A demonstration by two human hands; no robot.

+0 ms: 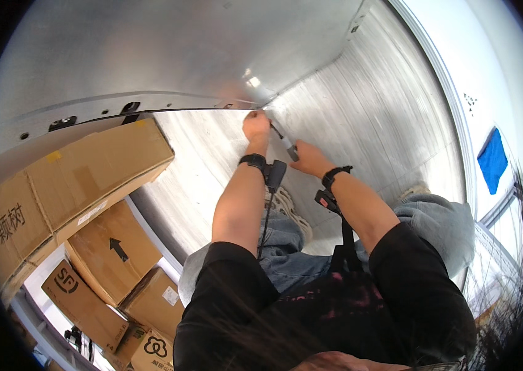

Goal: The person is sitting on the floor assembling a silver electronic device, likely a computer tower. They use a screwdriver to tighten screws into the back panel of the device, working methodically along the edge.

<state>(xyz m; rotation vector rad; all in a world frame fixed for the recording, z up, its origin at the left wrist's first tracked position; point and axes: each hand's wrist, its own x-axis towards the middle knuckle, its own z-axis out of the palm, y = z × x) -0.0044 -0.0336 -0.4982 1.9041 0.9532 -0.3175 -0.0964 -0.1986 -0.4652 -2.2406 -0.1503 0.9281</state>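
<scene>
My right hand (312,159) is closed round the grey handle of a screwdriver (287,146). Its thin dark shaft slants up and left toward my left hand (256,126). The left fingers are curled in at the lower corner of a large grey metal panel (168,49), close to the tool's tip. What they pinch, if anything, is hidden from me. Small holes and dark slots run along the panel's lower edge. Each wrist wears a black strap with a small box on it.
Cardboard boxes (97,170) are stacked at the left, several on a shelf. Pale wood-look floor (366,111) stretches beyond my hands. A white wall with a blue patch (492,161) stands at the right. My bent knee (437,226) is close by my right forearm.
</scene>
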